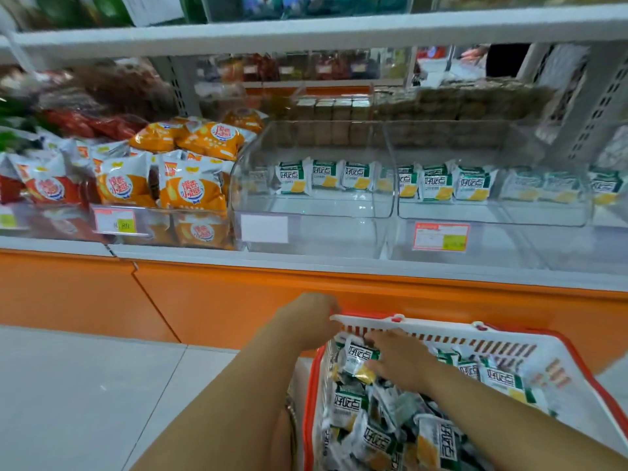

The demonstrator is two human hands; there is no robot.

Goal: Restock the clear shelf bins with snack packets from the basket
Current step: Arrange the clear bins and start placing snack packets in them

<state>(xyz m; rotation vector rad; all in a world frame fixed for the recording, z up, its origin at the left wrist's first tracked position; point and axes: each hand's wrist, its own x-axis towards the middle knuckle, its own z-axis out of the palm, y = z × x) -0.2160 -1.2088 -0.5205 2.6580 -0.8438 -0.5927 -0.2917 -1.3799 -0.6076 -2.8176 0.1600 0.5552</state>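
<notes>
Shop aisle, restock barely begun by the look of it.
Right hand lies with fingers spread on a green-white packet in the basket, grip unclear; left hand curls over the basket's far rim. Basket piled high. Clear bins on the shelf hold one back row of packets, fronts bare. I judge most of the job is left.

You face a store shelving unit whose base is a glossy orange panel, capped by a white shelf edge running the full width. Above it a second white shelf board spans the view, carried by grey perforated uprights at the right and left. The floor is pale grey tile with thin joints. Light is even and soft, and through the shelf gap another aisle shows, blurred.
</notes>
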